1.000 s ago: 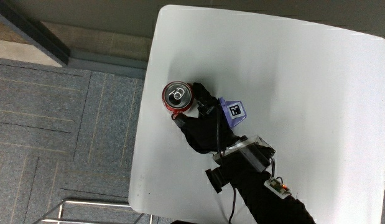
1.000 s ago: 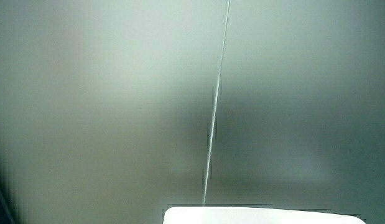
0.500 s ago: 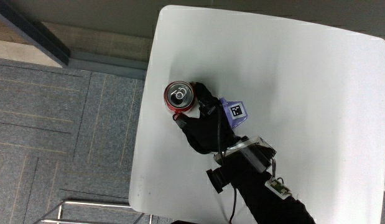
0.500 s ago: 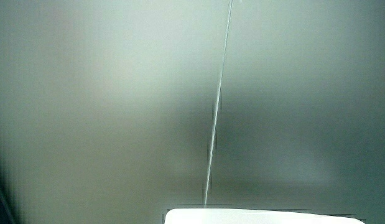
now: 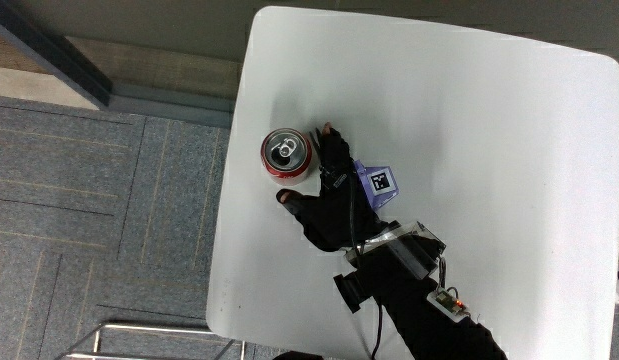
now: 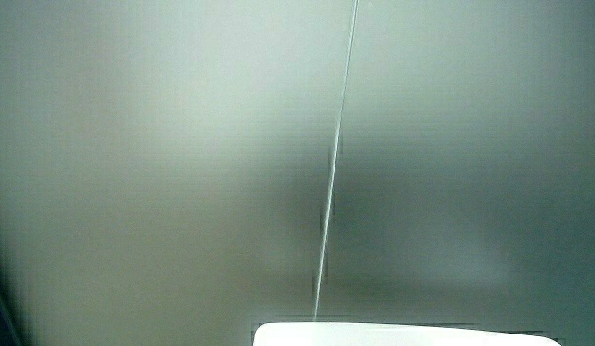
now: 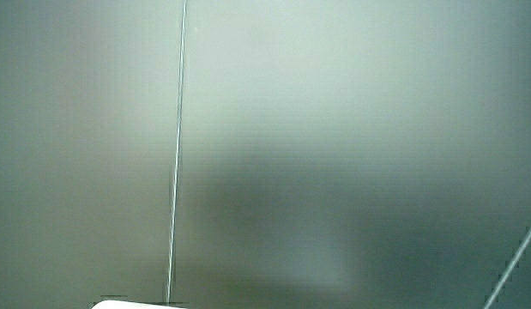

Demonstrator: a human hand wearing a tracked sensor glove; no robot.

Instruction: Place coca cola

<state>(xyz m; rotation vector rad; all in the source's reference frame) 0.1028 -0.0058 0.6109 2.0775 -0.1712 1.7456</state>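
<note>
A red Coca-Cola can (image 5: 286,154) stands upright on the white table (image 5: 469,150), close to the table's edge, its silver top showing in the main view. The gloved hand (image 5: 327,200) rests on the table beside the can, slightly nearer to the person. Its fingers (image 5: 335,152) stretch out alongside the can and the thumb (image 5: 286,197) is spread away from it, so nothing is grasped. The patterned cube (image 5: 377,182) sits on the back of the hand. Both side views show only a pale wall and a strip of the table's edge (image 6: 393,333).
The forearm (image 5: 419,310) carries a strapped device with a cable and runs from the hand toward the person. Grey carpet floor (image 5: 99,210) lies past the table's edge beside the can.
The fingers that were curled around the can have spread out and let it go. The can stays in the same spot on the table.
</note>
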